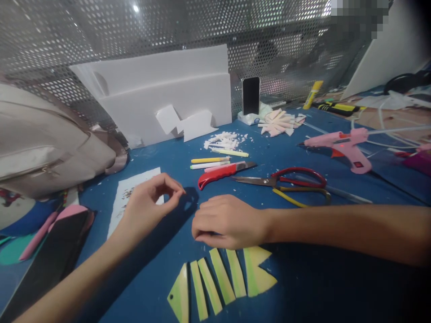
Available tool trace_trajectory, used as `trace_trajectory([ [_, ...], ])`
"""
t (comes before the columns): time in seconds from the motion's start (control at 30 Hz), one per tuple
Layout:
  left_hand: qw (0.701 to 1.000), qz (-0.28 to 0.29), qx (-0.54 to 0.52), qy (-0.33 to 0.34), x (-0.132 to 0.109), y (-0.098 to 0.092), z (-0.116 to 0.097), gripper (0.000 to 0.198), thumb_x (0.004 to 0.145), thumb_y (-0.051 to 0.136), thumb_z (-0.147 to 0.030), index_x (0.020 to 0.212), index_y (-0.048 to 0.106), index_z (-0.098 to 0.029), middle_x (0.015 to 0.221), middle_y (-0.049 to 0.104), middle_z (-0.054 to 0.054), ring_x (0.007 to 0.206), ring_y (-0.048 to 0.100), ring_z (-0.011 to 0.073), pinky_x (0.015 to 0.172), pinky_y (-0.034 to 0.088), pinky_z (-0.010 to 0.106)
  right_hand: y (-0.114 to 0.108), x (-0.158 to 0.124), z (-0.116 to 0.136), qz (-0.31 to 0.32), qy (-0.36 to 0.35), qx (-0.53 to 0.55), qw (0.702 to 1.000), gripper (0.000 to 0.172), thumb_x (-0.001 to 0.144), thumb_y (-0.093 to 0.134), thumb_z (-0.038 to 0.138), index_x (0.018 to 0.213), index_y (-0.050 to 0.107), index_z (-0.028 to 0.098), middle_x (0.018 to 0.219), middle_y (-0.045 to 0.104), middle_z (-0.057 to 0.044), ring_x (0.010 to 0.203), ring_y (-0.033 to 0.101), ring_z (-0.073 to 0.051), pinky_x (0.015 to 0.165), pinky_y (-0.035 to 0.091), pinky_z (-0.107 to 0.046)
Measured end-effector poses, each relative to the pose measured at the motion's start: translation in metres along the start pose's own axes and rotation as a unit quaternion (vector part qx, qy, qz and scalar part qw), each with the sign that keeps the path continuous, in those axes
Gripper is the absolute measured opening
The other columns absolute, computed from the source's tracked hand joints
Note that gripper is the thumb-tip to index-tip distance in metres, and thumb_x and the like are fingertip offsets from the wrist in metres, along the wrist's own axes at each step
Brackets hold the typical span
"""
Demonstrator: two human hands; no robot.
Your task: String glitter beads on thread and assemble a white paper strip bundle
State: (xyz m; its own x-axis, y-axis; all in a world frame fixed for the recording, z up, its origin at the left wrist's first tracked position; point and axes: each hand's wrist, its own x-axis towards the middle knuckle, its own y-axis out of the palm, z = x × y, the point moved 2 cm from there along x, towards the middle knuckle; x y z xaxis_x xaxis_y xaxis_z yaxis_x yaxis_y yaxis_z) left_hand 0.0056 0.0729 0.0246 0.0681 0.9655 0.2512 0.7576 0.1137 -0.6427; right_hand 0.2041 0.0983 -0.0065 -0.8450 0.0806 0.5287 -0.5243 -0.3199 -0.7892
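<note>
My right hand (227, 220) rests knuckles-up on the blue table (313, 278), fingers curled down and closed at the upper ends of several yellow-green paper strips (220, 278) laid out in the shape of a fish; what the fingertips press or pinch is hidden. My left hand (151, 202) hovers just to the left, above the table, with thumb and forefinger pinched together; anything between them is too small to see. It hangs over the edge of a white paper sheet (129, 197).
A red utility knife (224, 172), red-handled scissors (289, 181), coloured pens (210, 162) and a pink glue gun (343, 143) lie behind my hands. White foam boards (161, 94), foam scraps (224, 140), a phone (251, 95) and a beige bag (50, 143) stand further back.
</note>
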Motion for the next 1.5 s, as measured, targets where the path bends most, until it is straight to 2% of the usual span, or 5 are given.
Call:
trace_trajectory([
  [0.17, 0.992, -0.014, -0.100, -0.072, -0.042, 0.018, -0.003, 0.007, 0.085, 0.067, -0.026, 0.083, 0.063, -0.021, 0.075, 0.068, -0.001, 0.069, 0.063, 0.0120, 0.063, 0.052, 0.021, -0.004, 0.000, -0.001, -0.016, 0.075, 0.063, 0.995, 0.003, 0.090, 0.057, 0.015, 0.089, 0.058, 0.018, 0.077, 0.061, 0.003, 0.072, 0.052, -0.010, 0.068, 0.038, -0.023],
  [0.3, 0.971, -0.020, -0.201, -0.125, -0.056, 0.025, 0.000, 0.011, 0.081, 0.072, -0.021, 0.088, 0.063, -0.024, 0.076, 0.069, -0.003, 0.069, 0.064, 0.0096, 0.067, 0.053, 0.018, -0.009, 0.002, -0.003, -0.040, 0.139, 0.155, 0.977, 0.011, 0.084, 0.060, 0.008, 0.088, 0.056, 0.017, 0.076, 0.056, 0.004, 0.064, 0.047, -0.006, 0.061, 0.037, -0.018],
  [0.77, 0.963, -0.044, -0.221, -0.147, -0.055, 0.023, -0.001, 0.017, 0.077, 0.075, -0.018, 0.089, 0.064, -0.023, 0.075, 0.069, -0.004, 0.068, 0.064, 0.0087, 0.067, 0.054, 0.015, -0.011, 0.002, -0.002, -0.108, 0.121, 0.158, 0.974, 0.012, 0.080, 0.058, 0.005, 0.078, 0.055, 0.016, 0.071, 0.052, 0.003, 0.061, 0.046, -0.007, 0.060, 0.039, -0.019],
  [1.13, 0.965, -0.072, -0.209, -0.138, -0.056, 0.021, 0.004, 0.018, 0.076, 0.075, -0.020, 0.089, 0.064, -0.024, 0.076, 0.068, -0.002, 0.068, 0.065, 0.0123, 0.065, 0.057, 0.021, -0.012, 0.002, -0.001, -0.118, 0.123, 0.151, 0.974, 0.013, 0.079, 0.057, 0.004, 0.076, 0.052, 0.016, 0.069, 0.050, 0.004, 0.059, 0.044, -0.006, 0.058, 0.038, -0.018],
  [1.5, 0.959, -0.070, -0.236, -0.137, -0.056, 0.021, 0.003, 0.018, 0.077, 0.075, -0.016, 0.089, 0.065, -0.025, 0.076, 0.069, -0.004, 0.069, 0.064, 0.0088, 0.067, 0.055, 0.015, -0.011, 0.000, -0.003, -0.105, 0.132, 0.143, 0.975, 0.013, 0.080, 0.057, 0.005, 0.077, 0.052, 0.017, 0.071, 0.050, 0.004, 0.060, 0.044, -0.007, 0.059, 0.038, -0.018],
])
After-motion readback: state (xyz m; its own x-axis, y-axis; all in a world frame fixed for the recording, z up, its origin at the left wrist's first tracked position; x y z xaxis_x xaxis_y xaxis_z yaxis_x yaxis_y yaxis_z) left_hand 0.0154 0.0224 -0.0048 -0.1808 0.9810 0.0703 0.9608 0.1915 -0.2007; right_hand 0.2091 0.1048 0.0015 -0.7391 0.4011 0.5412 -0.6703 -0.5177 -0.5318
